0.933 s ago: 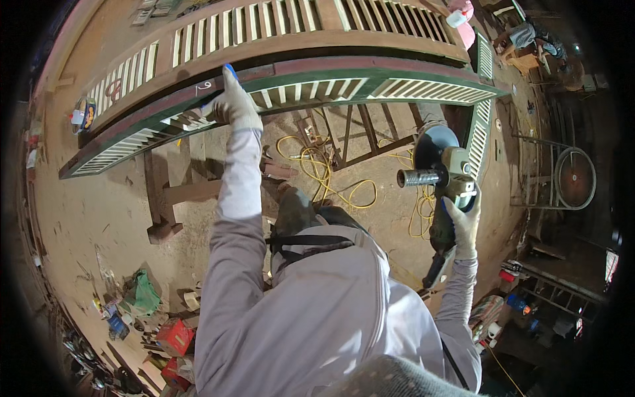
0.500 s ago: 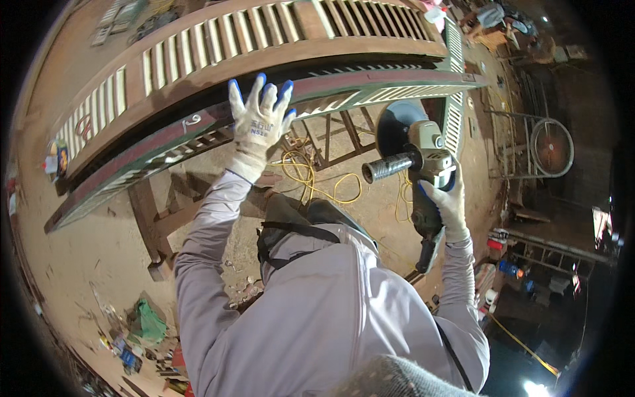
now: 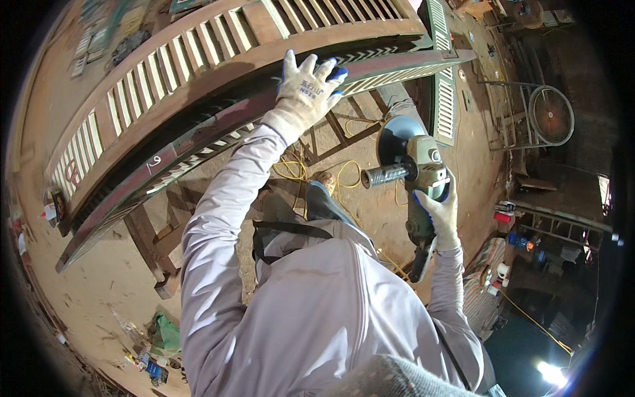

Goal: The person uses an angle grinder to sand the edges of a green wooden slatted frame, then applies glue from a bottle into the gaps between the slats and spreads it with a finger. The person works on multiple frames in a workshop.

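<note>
My left hand [image 3: 305,94], in a white work glove with blue fingertips, is on the edge of a louvered wooden shutter [image 3: 248,109] with dark red and green paint. Its fingers are spread over that edge; contact under the palm is hidden. In my right hand [image 3: 442,213], gloved alike, is an angle grinder [image 3: 423,173], gripped around its body. The grinder's large disc [image 3: 399,139] points away from me, near the shutter's right part but apart from it. Its black side handle [image 3: 385,175] sticks out to the left, with no hand on it.
Behind the shutter stands a bare brown louvered panel [image 3: 192,58]. Wooden trestle legs [image 3: 147,245] are underneath. A yellow cable [image 3: 289,169] loops over the floor near my boot [image 3: 324,177]. A round wire-guarded fan [image 3: 551,115] is at right, a lit lamp [image 3: 552,374] at lower right.
My left hand has shifted right along the shutter edge, its fingers now leaning over it. The shutter's left end sits lower in view. The grinder, still in my right hand, has moved slightly down.
</note>
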Available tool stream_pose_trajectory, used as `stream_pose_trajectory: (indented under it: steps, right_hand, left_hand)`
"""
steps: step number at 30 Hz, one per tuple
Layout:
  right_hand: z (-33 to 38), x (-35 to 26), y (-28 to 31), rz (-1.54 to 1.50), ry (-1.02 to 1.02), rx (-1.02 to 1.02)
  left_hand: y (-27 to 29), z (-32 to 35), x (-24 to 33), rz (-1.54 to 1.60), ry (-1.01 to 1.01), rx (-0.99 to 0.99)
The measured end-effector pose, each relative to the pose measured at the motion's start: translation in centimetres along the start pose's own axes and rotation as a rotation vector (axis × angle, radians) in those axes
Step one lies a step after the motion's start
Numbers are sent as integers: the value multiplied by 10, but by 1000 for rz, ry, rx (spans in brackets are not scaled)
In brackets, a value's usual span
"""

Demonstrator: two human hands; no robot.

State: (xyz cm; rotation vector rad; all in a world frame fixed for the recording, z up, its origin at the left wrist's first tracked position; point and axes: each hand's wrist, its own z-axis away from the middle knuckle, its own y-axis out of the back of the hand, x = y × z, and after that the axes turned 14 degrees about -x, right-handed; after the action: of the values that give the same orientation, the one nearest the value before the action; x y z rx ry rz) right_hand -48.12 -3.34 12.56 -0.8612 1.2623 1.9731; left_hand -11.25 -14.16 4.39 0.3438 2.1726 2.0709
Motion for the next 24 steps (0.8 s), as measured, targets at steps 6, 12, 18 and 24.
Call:
stream_pose_trajectory:
  steps: [6,12,18,24]
  right_hand:
    - [-24,-18,24,2,69,-60]
    - [-60,-58,22,122,115,-154]
    - [-88,-115,-6,273,190,-292]
    - [-98,-173,-63,353,148,-430]
  left_hand:
    - [6,56,-33,-7,-14,61]
    - [40,177,-100,-9,411,-43]
    - [25,234,-145,45,620,-252]
    - [12,238,-152,-3,567,-63]
